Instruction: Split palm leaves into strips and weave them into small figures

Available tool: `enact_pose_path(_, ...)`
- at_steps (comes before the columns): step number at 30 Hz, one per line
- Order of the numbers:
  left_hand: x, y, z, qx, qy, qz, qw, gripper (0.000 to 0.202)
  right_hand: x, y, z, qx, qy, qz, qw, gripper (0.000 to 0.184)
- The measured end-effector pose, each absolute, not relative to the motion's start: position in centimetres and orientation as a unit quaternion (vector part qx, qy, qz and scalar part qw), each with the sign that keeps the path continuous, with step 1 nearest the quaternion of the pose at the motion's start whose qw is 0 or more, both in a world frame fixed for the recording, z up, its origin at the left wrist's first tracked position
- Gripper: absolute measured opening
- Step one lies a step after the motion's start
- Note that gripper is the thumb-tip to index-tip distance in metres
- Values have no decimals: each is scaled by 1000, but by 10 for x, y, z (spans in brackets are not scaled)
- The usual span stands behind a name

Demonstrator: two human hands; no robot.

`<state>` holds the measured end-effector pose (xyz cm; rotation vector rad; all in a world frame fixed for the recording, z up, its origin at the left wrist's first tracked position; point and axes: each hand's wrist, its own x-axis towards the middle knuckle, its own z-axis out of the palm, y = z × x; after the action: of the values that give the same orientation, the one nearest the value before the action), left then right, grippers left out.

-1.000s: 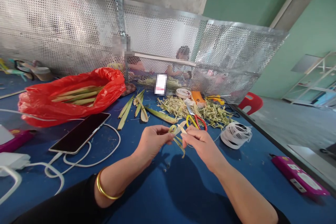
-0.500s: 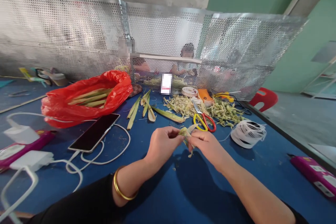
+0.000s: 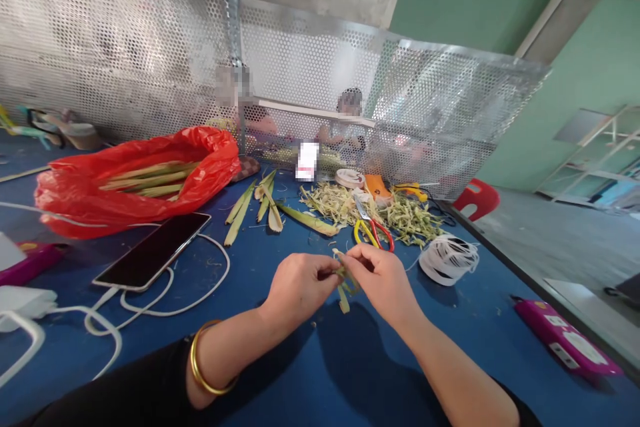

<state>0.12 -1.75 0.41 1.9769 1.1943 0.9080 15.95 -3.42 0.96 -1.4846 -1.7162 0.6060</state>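
Note:
Between the fingertips of my left hand (image 3: 305, 283) and my right hand (image 3: 383, 280) is a pale green piece of leaf husk (image 3: 343, 299), one strip of it hanging down. Both hands are pinched closed on it, above the blue table (image 3: 320, 373). Just beyond them lie scissors (image 3: 371, 230) with one yellow and one red handle, their blades resting against a heap of shredded husk (image 3: 333, 203). Several longer husk leaves (image 3: 307, 220) lie farther off to the left. To the right of my right hand sits a roll of white cord (image 3: 449, 258).
A red plastic bag (image 3: 75, 193) with husk leaves stands at left, behind a phone (image 3: 153, 253) on a white cable. Purple power strips (image 3: 565, 333) lie at both sides. A perforated metal screen (image 3: 300, 73) closes off the back, with people behind it. A red chair (image 3: 477, 200) stands at right.
The whole view has swung to the right and tilted. My fingers have shifted on the husk: its pale end points up less, and a green strip hangs below.

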Motion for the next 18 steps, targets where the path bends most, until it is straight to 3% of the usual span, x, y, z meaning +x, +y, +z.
enact_pose_path(4, 2, -17, 4, 767, 433, 292, 373, 21, 162, -33, 13, -581, -675, 203, 406, 22)
enact_pose_path(8, 3, -17, 3, 731, 383, 211, 524, 18, 164, -32, 14, -549, -689, 92, 463, 20)
enact_pose_path(11, 2, -16, 5, 676, 349, 198, 618, 15, 165, -28, 14, -561, -659, 83, 494, 23)
enact_pose_path(18, 2, -17, 17, 630, 364, 189, 660, 21, 165, -23, 11, -579, -645, 117, 485, 23)
